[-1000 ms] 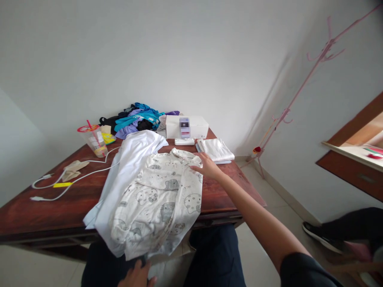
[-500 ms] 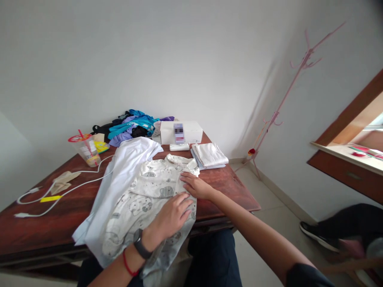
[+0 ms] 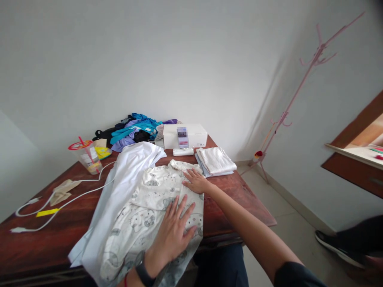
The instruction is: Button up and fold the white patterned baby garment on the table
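Note:
A white garment printed with grey cartoon cats (image 3: 149,207) lies spread over a plain white garment (image 3: 128,167) on the dark wooden table (image 3: 44,235). My left hand (image 3: 173,231) rests flat on the printed garment's lower right part, fingers stretched out and apart. Its wrist carries a dark band. My right hand (image 3: 196,181) lies flat on the garment's right edge near the collar, fingers extended. Both hands hold nothing.
A folded white stack (image 3: 216,160) and a white box (image 3: 185,135) sit behind the garments, with a small white item (image 3: 183,151) in front of the box. A pile of coloured clothes (image 3: 134,127), a plastic cup (image 3: 86,155), white cables (image 3: 60,195) and a pink coat stand (image 3: 296,91) surround them. Another person's shoe (image 3: 332,243) is on the floor.
My left hand came up from below the table onto the printed garment and now lies flat with spread fingers. My right hand slid back along the right edge and stays flat.

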`<state>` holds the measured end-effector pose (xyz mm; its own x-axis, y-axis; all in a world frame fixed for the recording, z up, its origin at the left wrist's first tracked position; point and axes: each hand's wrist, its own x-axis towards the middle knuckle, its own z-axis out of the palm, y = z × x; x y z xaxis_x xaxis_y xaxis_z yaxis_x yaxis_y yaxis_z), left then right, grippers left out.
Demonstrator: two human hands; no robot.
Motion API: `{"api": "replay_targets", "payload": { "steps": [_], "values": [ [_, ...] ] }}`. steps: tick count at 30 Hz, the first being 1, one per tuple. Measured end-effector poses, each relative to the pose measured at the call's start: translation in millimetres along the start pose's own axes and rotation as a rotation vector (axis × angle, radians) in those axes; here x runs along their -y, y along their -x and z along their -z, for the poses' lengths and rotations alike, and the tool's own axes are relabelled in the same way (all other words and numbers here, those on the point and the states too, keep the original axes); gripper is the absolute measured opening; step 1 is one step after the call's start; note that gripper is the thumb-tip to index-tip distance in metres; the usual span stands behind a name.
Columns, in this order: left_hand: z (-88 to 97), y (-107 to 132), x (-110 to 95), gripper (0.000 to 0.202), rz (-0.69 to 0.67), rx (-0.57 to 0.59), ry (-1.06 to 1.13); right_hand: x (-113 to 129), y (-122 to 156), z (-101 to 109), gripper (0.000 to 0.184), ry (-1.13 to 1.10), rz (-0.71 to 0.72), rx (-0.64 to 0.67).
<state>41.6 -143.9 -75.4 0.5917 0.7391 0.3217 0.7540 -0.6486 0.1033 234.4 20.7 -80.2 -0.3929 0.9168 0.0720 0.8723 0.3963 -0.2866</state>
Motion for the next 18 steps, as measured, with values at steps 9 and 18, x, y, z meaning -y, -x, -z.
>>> {"api": "replay_targets", "payload": {
  "steps": [9,18],
  "values": [
    [18.1,27.9,54.6,0.072,0.272,-0.090,-0.056,11.7,7.6,-1.2,0.065,0.002,-0.053,-0.109],
    [70.1,-23.7,192.6,0.069,0.793,-0.011,0.232,10.7,7.4,3.8,0.070,-0.055,-0.054,-0.074]
  ]
}}
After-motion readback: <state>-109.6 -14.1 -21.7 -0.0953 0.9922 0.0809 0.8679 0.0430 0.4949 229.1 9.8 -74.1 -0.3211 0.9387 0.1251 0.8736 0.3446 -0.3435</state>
